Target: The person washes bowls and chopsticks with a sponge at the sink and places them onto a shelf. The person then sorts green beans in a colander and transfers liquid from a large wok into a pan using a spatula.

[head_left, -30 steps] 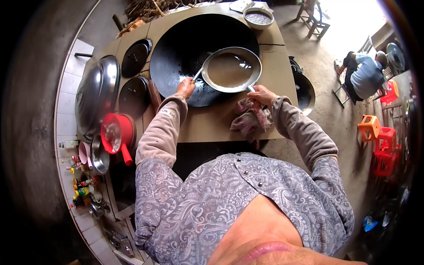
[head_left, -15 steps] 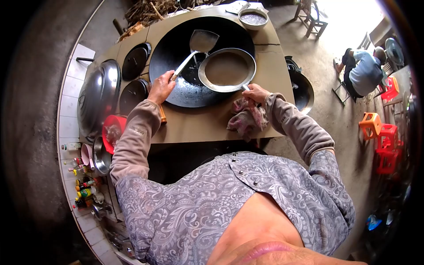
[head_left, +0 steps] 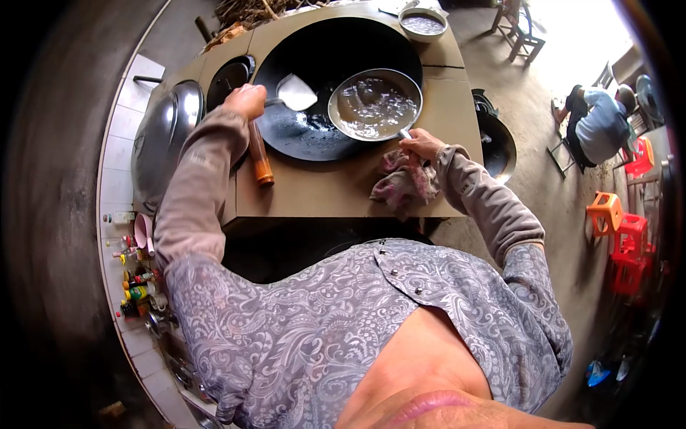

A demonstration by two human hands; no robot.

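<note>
My left hand (head_left: 246,101) is closed around the handle of a metal spatula (head_left: 296,93), whose blade hangs over the left part of a large black wok (head_left: 304,53) set into the stove. In my right hand (head_left: 424,145) is the handle of a metal pan (head_left: 333,114) filled with cloudy, rippling liquid. The pan overlaps the right side of the wok in this view. Just below that hand, a crumpled pinkish-grey cloth (head_left: 404,182) lies at the stove's front. An orange-brown cylinder (head_left: 260,157) lies below my left hand.
A bowl of liquid (head_left: 423,25) stands at the stove's back right corner. Large metal lids (head_left: 168,139) lean at the left, by several bottles (head_left: 136,289). Another wok (head_left: 496,146) sits right of the stove. Farther right, a person (head_left: 597,125) sits near plastic stools (head_left: 606,213).
My left hand and the spatula have moved left, and the blade has turned. The liquid in the pan, smooth before, now ripples. The camera view has shifted slightly.
</note>
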